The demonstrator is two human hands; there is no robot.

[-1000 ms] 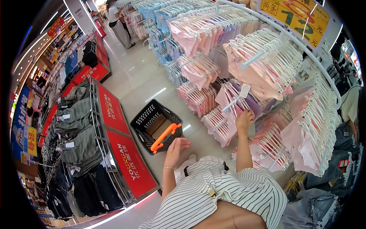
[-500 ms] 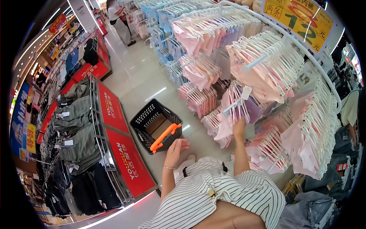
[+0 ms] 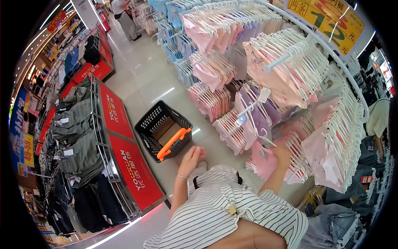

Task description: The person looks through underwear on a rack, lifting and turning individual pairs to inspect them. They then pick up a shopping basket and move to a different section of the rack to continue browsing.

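My right hand (image 3: 283,152) reaches low into a rack of white hangers (image 3: 298,54) and grips a pink garment (image 3: 262,161) on its hanger, held just clear of the lower row. Purple garments (image 3: 255,120) hang right above it. My left hand (image 3: 192,159) hovers with loose fingers beside the orange handle (image 3: 174,143) of a black shopping basket (image 3: 154,124) on the floor, not touching it. A thin bracelet sits on that wrist. My striped shirt (image 3: 232,216) fills the bottom of the view.
A red-sided display table (image 3: 124,159) with folded grey and dark clothes stands to the left. The tiled aisle (image 3: 145,79) runs away between table and racks. A person (image 3: 124,16) stands far up the aisle; another person (image 3: 378,120) is at the right. A yellow price sign (image 3: 327,18) hangs above.
My right hand has dropped from the purple garments to the lower pink row and taken a pink garment. My left hand stays by the basket handle.
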